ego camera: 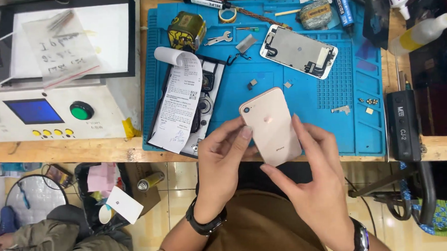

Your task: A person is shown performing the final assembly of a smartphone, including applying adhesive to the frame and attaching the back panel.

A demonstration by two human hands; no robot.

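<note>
— Held what, exactly?
— A rose-gold phone (271, 126), back side up, camera lens toward the far corner. Gripped between both hands over the near edge of the blue work mat (302, 92), just above the desk (59, 150) rim.
— Left hand (223, 153)?
— Curled around the phone's left edge, thumb pressed on the back near the middle, fingers tucked beneath. Closed on it, not clenched. Dark watch on that wrist.
— And the right hand (314, 179)?
— Spread wider, fingers long and nearly straight along the phone's right edge and lower corner, thumb pointing toward the bottom end. Touching and supporting, loosely closed on the phone.
— Elsewhere on the mat?
— Opened phone screen assembly (299, 51) lying inner side up, well apart toward the far right. Long paper receipt (179, 100) draped over a dark phone frame (205, 103) at the left edge. Yellow-black tape roll (186, 27) beyond that, small metal bits scattered between.
— Off the mat?
— Pale machine with a green button (81, 110) and a blue display (34, 111) to the left. Black box-shaped tool (403, 125) on the right, squeeze bottle (423, 31) with yellowish liquid behind it.
</note>
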